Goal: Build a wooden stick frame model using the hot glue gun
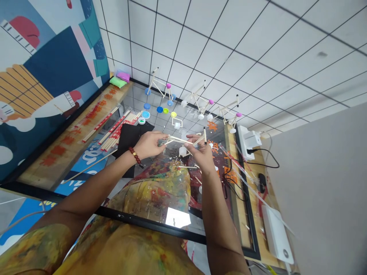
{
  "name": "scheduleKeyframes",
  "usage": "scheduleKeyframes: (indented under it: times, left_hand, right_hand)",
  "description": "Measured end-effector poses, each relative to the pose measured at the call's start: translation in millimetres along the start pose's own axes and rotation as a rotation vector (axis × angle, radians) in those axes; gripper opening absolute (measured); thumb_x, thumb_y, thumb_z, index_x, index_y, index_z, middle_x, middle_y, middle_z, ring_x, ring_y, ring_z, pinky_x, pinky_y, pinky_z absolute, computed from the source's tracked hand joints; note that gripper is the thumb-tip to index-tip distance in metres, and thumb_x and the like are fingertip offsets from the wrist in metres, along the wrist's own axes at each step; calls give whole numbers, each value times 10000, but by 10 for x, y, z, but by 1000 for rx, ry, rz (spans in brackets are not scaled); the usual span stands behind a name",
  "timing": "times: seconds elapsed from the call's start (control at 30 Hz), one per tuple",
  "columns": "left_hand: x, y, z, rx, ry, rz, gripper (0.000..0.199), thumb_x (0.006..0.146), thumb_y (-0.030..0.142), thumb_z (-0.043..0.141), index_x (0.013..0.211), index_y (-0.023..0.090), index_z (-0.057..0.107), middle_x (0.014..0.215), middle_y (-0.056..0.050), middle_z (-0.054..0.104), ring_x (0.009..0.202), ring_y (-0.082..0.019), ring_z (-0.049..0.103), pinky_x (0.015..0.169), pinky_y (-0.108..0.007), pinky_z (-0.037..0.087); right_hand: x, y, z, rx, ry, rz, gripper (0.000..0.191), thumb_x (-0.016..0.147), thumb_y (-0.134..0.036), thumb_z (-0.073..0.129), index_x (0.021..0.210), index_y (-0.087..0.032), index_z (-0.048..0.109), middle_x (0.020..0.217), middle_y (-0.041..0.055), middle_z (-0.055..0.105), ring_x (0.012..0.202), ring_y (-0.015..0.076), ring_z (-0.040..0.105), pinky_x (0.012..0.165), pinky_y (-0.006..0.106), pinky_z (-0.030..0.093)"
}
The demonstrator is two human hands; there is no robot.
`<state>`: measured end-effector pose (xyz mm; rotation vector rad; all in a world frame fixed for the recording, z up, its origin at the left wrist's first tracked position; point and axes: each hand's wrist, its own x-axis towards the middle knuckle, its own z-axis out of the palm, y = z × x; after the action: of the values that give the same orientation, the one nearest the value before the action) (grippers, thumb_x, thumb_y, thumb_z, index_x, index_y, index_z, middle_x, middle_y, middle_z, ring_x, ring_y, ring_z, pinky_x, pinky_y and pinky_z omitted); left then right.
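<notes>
Between my two hands, above the glass tabletop, is a small frame of pale wooden sticks point(180, 139). My left hand point(150, 145), with a beaded bracelet at the wrist, pinches its left end between thumb and fingers. The right end is gripped by my right hand point(202, 152), near an upright stick with a black tip point(205, 135). Just below the frame shows a white round piece point(182, 151); whether it is joined to the frame I cannot tell. A loose stick point(187, 167) lies on the glass nearer to me.
Three similar stick models point(159, 86) stand along the far edge, with coloured bottle caps point(159, 109) before them. Chopsticks in red-and-white wrappers point(119, 128) and black sheets point(129, 139) lie left. A power strip point(246, 143), cables and a white device point(276, 233) line the right.
</notes>
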<state>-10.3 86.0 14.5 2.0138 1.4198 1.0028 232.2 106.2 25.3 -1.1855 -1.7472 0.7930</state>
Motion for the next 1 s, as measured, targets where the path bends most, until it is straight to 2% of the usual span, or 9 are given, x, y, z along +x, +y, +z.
scheduleKeyframes:
  times: [0.23,0.47,0.87,1.0]
  left_hand:
    - [19,-39,-56,5,31,26,371,761,217,692,1121,183,778,1020,-60,763,732,-133,637,608,-209,463]
    - [27,-40,-140,6,-55,53,402,778,217,679,1171,205,759,1055,-59,740,695,-115,612,600,-210,450]
    - [36,-63,-118,66,-77,50,354,791,254,710,1135,190,762,1017,-62,742,807,-165,664,674,-239,495]
    - [40,-56,-116,94,-81,67,376,817,247,698,1188,205,742,1081,-68,742,851,-172,675,713,-251,511]
  right_hand:
    - [58,80,-90,178,-66,152,223,774,-423,756,790,-217,674,1124,76,730,1099,255,655,1026,444,433]
    - [74,35,-138,139,-77,136,215,778,-417,747,781,-215,672,1142,84,732,1105,262,652,1050,458,412]
    - [121,84,-127,144,-58,142,204,765,-401,737,754,-217,651,1120,81,727,1085,263,648,1052,459,407]
    - [122,98,-141,151,-58,156,200,773,-397,739,769,-214,656,1143,78,720,1088,259,647,1042,450,410]
